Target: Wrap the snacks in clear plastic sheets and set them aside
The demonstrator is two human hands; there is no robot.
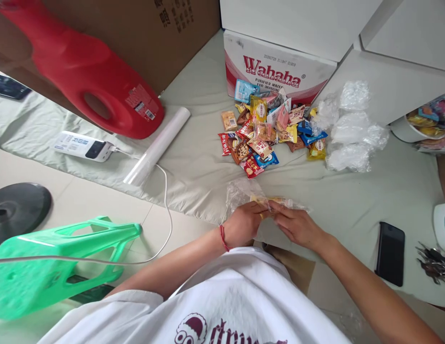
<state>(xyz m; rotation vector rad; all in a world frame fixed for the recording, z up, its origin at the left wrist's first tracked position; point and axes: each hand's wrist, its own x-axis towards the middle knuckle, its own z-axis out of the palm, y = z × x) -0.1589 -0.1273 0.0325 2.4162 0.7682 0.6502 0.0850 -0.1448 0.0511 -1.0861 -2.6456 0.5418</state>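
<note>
My left hand (245, 220), with a red string at the wrist, pinches a clear plastic bag (240, 193). From the other side my right hand (297, 225) grips the same bag, and the fingertips of both hands nearly meet. A yellowish wrapped snack (276, 201) shows through the plastic just beyond my fingers; its exact kind is hard to make out. Beyond my hands lies a pile of small wrapped snacks (261, 138) in red, blue, yellow and brown packets. Several crumpled clear plastic bags (353, 131) sit to the right of that pile.
A Wahaha carton (276, 64) stands behind the snacks. On the left are a red jug (111, 91), a plastic film roll (159, 143), a power bank (84, 145) with a cable, and a green stool (46, 267). A phone (390, 253) and keys (435, 263) lie at right.
</note>
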